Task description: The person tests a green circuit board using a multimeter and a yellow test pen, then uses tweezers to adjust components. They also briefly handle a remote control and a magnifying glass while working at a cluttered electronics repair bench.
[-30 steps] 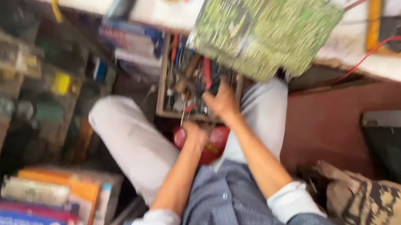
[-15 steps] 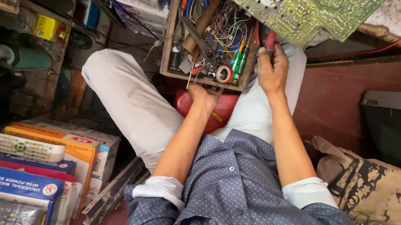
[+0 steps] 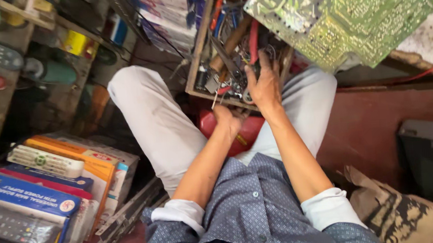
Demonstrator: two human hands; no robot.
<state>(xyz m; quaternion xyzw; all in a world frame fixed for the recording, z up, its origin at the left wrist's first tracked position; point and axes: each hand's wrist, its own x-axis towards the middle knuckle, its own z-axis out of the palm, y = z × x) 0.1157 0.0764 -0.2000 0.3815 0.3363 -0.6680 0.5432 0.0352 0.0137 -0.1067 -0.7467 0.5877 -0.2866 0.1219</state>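
**Both hands at the wooden tool drawer**

I sit with my knees apart, and the wooden drawer (image 3: 198,62) stands pulled open above my lap, crammed with tools and wire. My right hand (image 3: 264,85) reaches into its near end, fingers (image 3: 250,76) spread wide and pressed down among the clutter; whether they have hold of any one piece, I cannot tell. My left hand (image 3: 229,119) sits just below the drawer's front edge, fingers curled in against it, and what they grip, if anything, is hidden. A wooden-handled tool (image 3: 229,44) lies slantwise in the drawer beside a red-handled tool (image 3: 254,40). A green circuit board (image 3: 356,13) overhangs the drawer's right side. A red stool (image 3: 245,132) shows between my thighs. Boxed parts (image 3: 53,186) are stacked at my left.
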